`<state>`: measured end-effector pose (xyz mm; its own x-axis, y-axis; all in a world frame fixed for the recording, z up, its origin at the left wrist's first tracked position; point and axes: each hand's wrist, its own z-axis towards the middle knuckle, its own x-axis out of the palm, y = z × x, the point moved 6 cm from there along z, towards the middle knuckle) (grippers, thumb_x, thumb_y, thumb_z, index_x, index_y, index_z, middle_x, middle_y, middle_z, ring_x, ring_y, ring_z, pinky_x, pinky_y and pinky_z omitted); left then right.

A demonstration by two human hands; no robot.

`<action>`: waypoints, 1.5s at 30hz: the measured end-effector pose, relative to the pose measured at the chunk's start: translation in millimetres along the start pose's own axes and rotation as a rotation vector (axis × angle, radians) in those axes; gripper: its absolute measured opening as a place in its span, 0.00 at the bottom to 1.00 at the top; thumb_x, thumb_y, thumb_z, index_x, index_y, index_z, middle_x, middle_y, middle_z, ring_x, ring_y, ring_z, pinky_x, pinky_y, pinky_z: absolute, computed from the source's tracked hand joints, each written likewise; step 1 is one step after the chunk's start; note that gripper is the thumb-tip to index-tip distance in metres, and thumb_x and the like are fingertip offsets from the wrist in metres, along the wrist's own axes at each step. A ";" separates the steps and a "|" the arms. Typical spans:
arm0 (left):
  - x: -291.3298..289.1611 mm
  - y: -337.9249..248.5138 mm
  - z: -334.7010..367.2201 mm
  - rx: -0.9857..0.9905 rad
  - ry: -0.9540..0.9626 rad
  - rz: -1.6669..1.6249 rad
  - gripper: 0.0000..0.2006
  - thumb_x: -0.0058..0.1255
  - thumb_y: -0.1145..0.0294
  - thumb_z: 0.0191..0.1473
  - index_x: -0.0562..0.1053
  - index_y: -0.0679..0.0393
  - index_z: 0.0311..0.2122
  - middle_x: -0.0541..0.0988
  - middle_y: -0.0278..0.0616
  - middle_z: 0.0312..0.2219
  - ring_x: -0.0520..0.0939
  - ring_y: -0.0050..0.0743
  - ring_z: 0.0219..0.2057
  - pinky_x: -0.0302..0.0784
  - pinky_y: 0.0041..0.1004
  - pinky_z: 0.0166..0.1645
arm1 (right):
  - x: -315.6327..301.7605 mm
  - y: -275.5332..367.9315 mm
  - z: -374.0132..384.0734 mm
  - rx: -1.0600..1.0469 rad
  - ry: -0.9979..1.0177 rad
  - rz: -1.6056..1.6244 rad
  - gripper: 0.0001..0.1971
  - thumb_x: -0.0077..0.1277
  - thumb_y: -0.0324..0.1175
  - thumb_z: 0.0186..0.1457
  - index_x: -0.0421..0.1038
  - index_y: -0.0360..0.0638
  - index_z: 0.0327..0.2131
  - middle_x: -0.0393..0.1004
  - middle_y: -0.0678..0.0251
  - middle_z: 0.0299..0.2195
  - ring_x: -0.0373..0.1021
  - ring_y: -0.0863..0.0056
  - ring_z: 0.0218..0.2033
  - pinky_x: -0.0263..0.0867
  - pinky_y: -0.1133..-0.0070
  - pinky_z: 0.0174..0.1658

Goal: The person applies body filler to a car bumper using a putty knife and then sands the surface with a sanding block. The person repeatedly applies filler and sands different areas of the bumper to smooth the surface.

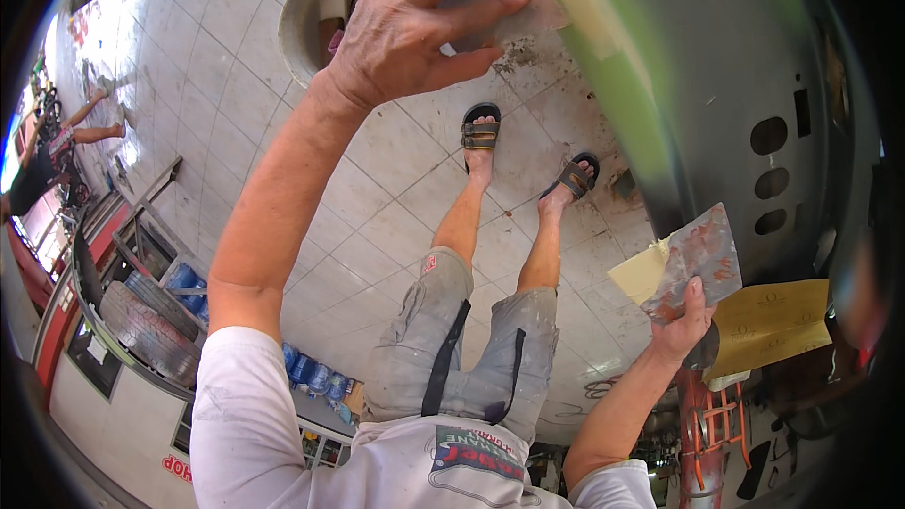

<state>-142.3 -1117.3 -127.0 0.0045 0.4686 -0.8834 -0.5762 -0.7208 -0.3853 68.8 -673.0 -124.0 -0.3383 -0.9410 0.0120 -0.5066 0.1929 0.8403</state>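
Observation:
At the top, my left hand (410, 33) is closed on a flat grey spreader (542, 14). The spreader lies at the edge of a large curved grey car body panel (707, 57), beside its green and pale yellow band (589, 9). Lower right, my right hand (683, 328) grips a grey square putty plate (705, 259) with reddish smears, its thumb on the face. Pale yellow putty (641, 271) covers the plate's left corner. My left fingers partly hide the spreader, so I cannot tell whether it touches the panel.
A round bucket (294, 28) with things inside stands on the tiled floor (377, 188) beyond my left wrist. A gold-brown sheet (768, 330) and a red post (696, 434) are at right. Tyres (146, 325), blue bottles (316, 375) and another person (42, 170) are at left.

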 end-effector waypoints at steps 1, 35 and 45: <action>1.8 3.2 -5.0 -0.007 0.022 0.008 0.34 0.73 0.63 0.45 0.82 0.42 0.61 0.79 0.43 0.60 0.79 0.50 0.61 0.73 0.53 0.63 | -1.2 0.9 -0.2 -0.010 -0.006 -0.006 0.34 0.56 0.30 0.67 0.57 0.37 0.73 0.68 0.56 0.68 0.69 0.60 0.66 0.67 0.59 0.69; 5.0 -81.5 -16.2 -0.120 0.054 -0.023 0.37 0.74 0.61 0.38 0.83 0.35 0.61 0.78 0.35 0.63 0.76 0.45 0.66 0.62 0.58 0.73 | 16.0 0.9 -0.9 0.063 0.047 0.061 0.35 0.59 0.30 0.62 0.61 0.31 0.71 0.71 0.50 0.66 0.71 0.56 0.66 0.66 0.58 0.69; 6.0 -58.7 16.9 -0.046 0.136 0.096 0.34 0.74 0.59 0.40 0.84 0.41 0.58 0.78 0.43 0.59 0.78 0.53 0.63 0.70 0.58 0.63 | 23.8 1.2 2.3 0.049 0.114 0.065 0.37 0.60 0.31 0.61 0.60 0.30 0.71 0.70 0.48 0.66 0.72 0.55 0.65 0.68 0.58 0.68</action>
<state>-122.3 -1063.5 -105.1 0.0636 0.3254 -0.9434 -0.5414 -0.7829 -0.3065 58.3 -694.5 -124.0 -0.2810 -0.9509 0.1293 -0.5256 0.2652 0.8083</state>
